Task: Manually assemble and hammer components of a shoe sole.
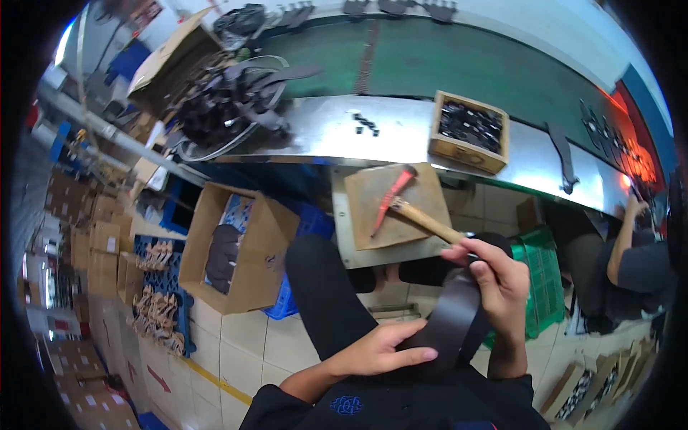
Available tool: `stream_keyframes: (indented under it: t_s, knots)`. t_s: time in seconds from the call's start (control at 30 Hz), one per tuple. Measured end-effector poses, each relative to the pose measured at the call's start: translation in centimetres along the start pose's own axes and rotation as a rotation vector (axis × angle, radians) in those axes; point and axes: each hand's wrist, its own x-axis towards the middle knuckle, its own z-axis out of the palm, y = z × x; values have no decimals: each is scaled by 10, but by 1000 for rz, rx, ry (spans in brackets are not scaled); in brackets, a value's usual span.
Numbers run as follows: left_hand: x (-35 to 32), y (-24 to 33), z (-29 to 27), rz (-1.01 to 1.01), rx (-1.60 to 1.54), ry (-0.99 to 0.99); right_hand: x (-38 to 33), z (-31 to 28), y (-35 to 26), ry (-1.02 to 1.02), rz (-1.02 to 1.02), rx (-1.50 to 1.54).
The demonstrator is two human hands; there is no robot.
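The long green-topped table [322, 125], with a bright metal strip along its near edge, spans the background. Below that edge, around its middle, sits a worn square board [362, 197]. A wooden box [466, 150] filled with small dark parts stands at the near edge, right of the board. The dark, sole-like piece [453, 322] is off the table, tilted over the person's lap. The right hand [502, 279] pinches its upper end; the left hand [387, 347] lies against its lower left side, thumb and forefinger spread, though whether it truly grips I cannot tell. Handling it well seems to call for a firm hold above and a flat support below, so that the piece neither bends nor slips. A hammer [423, 221] lies on the board, its handle reaching close to the right fingers, so the hold is best kept clear of it. Smallest are the loose black bits [366, 125], on the metal strip left of the box.
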Motion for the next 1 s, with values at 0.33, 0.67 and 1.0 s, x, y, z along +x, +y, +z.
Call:
stream_keyframes:
  t_s: [0.33, 0.67, 1.0]
  knots:
    - [7, 14, 11, 268, 167, -171, 1, -19, 2, -177, 23, 667]
    - [8, 15, -5, 204, 228, -89, 7, -21, 8, -163, -14, 374]
    - [45, 157, -227, 647, 357, 1145, 0, -162, 147, 678, 139, -172]
